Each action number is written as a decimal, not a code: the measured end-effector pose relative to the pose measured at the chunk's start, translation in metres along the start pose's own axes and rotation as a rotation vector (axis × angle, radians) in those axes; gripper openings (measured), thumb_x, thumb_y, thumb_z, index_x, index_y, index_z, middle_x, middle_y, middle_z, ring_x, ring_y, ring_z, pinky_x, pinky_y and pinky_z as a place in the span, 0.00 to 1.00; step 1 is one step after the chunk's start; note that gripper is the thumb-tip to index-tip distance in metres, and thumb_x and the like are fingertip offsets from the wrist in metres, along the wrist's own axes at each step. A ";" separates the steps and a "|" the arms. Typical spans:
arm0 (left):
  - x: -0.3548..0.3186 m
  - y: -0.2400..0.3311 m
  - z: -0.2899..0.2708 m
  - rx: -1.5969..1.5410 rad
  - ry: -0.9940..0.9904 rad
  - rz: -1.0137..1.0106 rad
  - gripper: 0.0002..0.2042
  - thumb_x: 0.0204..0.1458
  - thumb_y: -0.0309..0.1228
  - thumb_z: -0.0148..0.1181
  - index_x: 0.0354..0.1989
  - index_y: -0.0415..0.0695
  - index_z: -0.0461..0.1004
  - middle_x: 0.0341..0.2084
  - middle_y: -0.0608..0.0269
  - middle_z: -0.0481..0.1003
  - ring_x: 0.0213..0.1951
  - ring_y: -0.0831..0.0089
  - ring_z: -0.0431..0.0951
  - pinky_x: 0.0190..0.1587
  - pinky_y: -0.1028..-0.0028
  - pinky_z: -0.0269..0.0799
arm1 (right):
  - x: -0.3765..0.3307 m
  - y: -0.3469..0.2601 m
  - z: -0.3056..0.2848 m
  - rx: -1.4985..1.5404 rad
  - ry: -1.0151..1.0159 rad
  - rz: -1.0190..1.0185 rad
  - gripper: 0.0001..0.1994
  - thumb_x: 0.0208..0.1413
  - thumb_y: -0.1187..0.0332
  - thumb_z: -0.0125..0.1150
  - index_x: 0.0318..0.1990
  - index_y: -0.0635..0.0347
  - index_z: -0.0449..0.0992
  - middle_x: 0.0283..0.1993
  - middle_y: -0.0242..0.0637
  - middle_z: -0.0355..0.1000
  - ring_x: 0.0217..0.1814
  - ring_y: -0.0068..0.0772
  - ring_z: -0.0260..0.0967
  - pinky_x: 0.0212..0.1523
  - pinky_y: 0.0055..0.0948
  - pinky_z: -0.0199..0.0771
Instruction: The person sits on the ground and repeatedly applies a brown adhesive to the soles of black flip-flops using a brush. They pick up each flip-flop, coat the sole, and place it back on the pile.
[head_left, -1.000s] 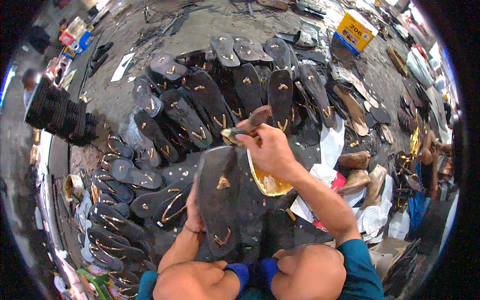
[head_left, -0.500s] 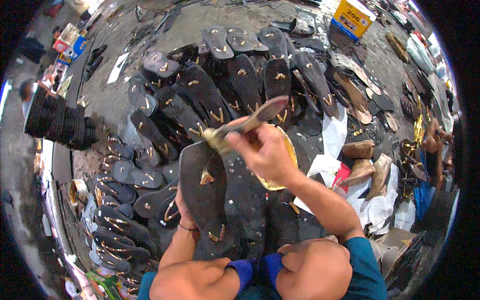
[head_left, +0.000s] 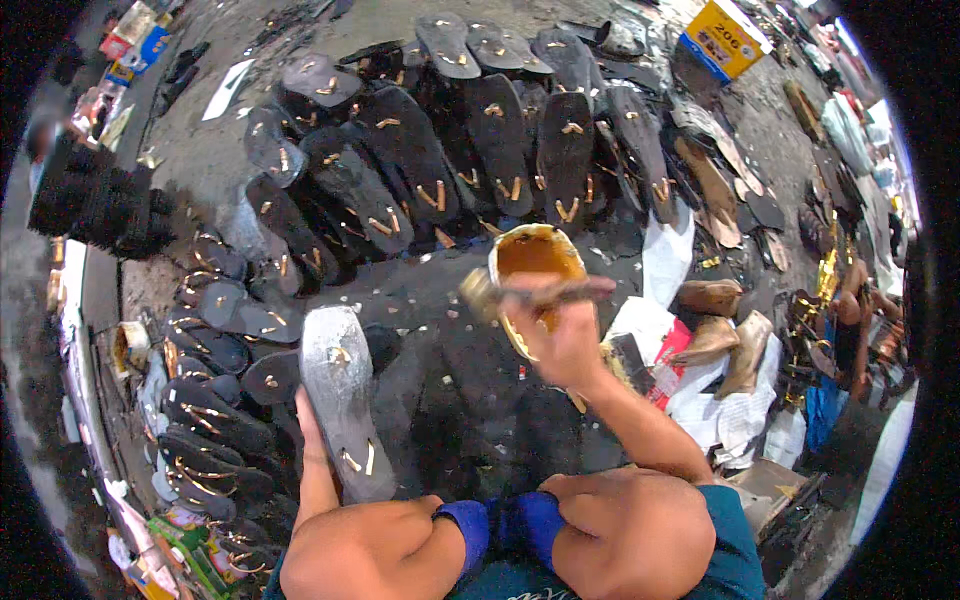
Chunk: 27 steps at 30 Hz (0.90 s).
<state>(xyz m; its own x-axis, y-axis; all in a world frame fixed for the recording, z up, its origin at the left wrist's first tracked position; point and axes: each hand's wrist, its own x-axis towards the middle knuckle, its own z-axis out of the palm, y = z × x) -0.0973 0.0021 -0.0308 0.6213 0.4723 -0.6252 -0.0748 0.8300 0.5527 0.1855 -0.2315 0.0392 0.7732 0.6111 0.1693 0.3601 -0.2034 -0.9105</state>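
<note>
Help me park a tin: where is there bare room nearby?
Between the sole in the left hand and the tub, dark ground looks open, bar small scraps. Crowded: soles ahead, strapped sandals left, papers and brown shoe-shaped pieces right.

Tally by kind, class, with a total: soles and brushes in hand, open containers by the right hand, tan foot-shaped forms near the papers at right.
Sole in left hand: 1
Brush in right hand: 1
Open container: 1
Tan foot-shaped forms: 3
Total: 6

The grey floor (head_left: 380, 22) carries black soles (head_left: 405, 140) and a white paper strip (head_left: 229, 90).
</note>
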 end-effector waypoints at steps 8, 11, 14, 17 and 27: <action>-0.064 -0.033 0.006 0.194 0.170 -0.199 0.26 0.67 0.44 0.39 0.63 0.37 0.66 0.51 0.48 0.76 0.49 0.59 0.80 0.52 0.60 0.77 | 0.002 -0.001 -0.054 -0.409 0.101 0.082 0.14 0.60 0.59 0.61 0.42 0.62 0.79 0.37 0.51 0.79 0.40 0.52 0.77 0.42 0.45 0.77; -0.063 -0.018 0.020 0.260 0.249 -0.066 0.25 0.67 0.43 0.39 0.62 0.37 0.67 0.50 0.50 0.77 0.47 0.61 0.80 0.51 0.61 0.78 | -0.019 -0.012 -0.088 -0.847 -0.701 0.544 0.16 0.57 0.59 0.64 0.40 0.65 0.79 0.37 0.53 0.79 0.40 0.52 0.78 0.43 0.44 0.77; -0.028 -0.007 0.056 0.152 0.120 -0.009 0.21 0.69 0.42 0.41 0.59 0.39 0.70 0.43 0.55 0.79 0.38 0.65 0.82 0.42 0.67 0.80 | -0.014 -0.063 -0.119 -0.407 -0.687 0.562 0.16 0.57 0.61 0.65 0.44 0.67 0.78 0.36 0.51 0.79 0.38 0.44 0.79 0.45 0.36 0.77; 0.010 0.001 0.074 -0.070 -0.058 -0.064 0.21 0.69 0.43 0.43 0.56 0.40 0.72 0.43 0.54 0.80 0.39 0.65 0.82 0.41 0.65 0.81 | 0.001 -0.064 -0.060 0.303 -0.401 0.292 0.11 0.57 0.69 0.66 0.46 0.64 0.79 0.42 0.38 0.79 0.43 0.31 0.77 0.48 0.32 0.75; 0.016 -0.003 0.159 -0.222 -0.300 0.025 0.26 0.65 0.48 0.40 0.52 0.36 0.72 0.40 0.50 0.78 0.39 0.58 0.80 0.41 0.59 0.80 | 0.040 -0.062 0.033 0.153 -0.332 -0.552 0.24 0.45 0.70 0.70 0.54 0.52 0.76 0.48 0.37 0.75 0.52 0.45 0.73 0.53 0.42 0.72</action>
<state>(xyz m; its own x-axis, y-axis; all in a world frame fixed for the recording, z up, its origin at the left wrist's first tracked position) 0.0367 -0.0401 0.0448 0.8153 0.4132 -0.4056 -0.2404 0.8788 0.4121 0.1764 -0.1691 0.0899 0.2859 0.8026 0.5235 0.5604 0.3031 -0.7708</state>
